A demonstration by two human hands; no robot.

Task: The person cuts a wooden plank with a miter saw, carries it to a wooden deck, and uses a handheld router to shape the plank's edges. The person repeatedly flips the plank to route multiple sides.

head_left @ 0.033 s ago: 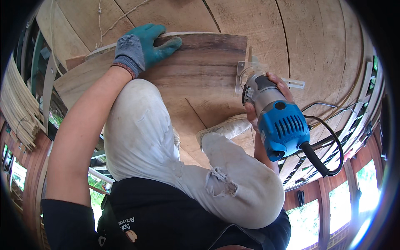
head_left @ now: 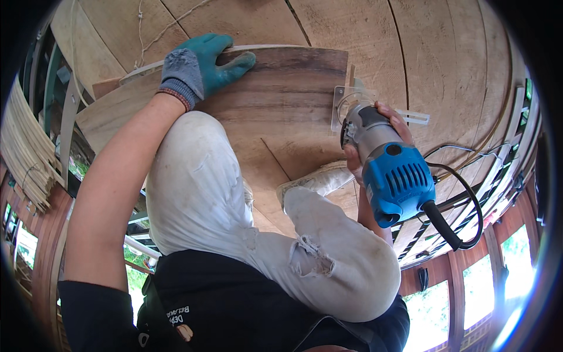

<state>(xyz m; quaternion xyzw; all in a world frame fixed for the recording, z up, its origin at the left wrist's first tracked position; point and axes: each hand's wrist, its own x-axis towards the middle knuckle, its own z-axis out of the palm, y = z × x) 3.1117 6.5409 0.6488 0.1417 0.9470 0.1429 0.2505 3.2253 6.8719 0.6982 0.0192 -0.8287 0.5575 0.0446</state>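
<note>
A dark-grained wooden board [head_left: 275,88] with a curved far edge lies in front of my knees. My left hand [head_left: 205,61], in a green and grey work glove, grips its far edge, the thumb over the face and the fingers beyond the edge. In my bare right hand [head_left: 394,120] is a blue and silver trim router [head_left: 397,176], tilted with its motor end toward me. Its clear plastic base [head_left: 338,111] is at the board's right end. The palm is hidden behind the router body, and the cutting bit cannot be made out.
Wide planks [head_left: 434,53] form the floor, with a thin string [head_left: 170,26] at the far left. The black power cord [head_left: 482,205] loops to the right of the router. My bent legs [head_left: 193,176] are close below the board. Long wooden strips [head_left: 23,141] are stacked at left.
</note>
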